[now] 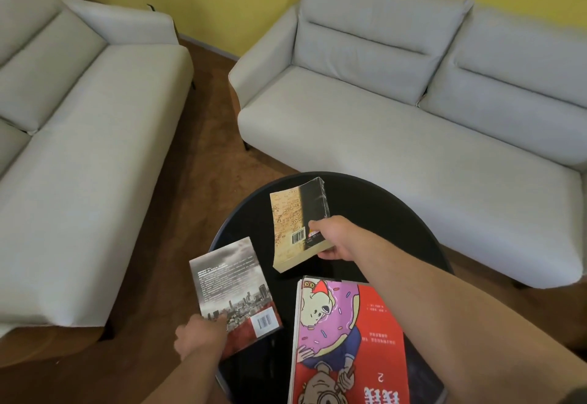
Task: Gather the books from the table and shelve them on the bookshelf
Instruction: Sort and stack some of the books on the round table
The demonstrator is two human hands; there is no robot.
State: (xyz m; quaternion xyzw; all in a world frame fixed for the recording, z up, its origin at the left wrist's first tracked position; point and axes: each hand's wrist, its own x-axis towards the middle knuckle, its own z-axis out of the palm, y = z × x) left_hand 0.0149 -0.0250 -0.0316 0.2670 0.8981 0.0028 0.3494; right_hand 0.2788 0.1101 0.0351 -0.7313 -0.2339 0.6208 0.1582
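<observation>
Head view, the only one: right hand (333, 238) grips a thick tan-and-black paperback w/ a barcode (295, 222), thumb on the cover, fingers curled under its near right corner. The book runs away from that hand, long axis fwd & slightly left. Its near edge looks raised off the round glossy black table (381, 206); can't tell about the far end. Left hand (200, 335) pinches the near left corner of a thin grey cityscape paperback w/ a red band (232, 289), which stretches fwd-right of that hand & hangs partly past the table's left rim. Btw the two forearms, just left of the right one, lies a stack of large red comic books w/ a pink doughnut cartoon (346, 340), long axis toward the person, untouched. Both hands are full; the left is nearer to it. Next move prob. brings the two held books together over that stack. Their facing edges are near, not touching, w/ bare tabletop below. Room: brown wood floor (190, 181) left of the left hand, light grey fabric sofa (413, 118) beyond the right. Bookshelf not in view.
</observation>
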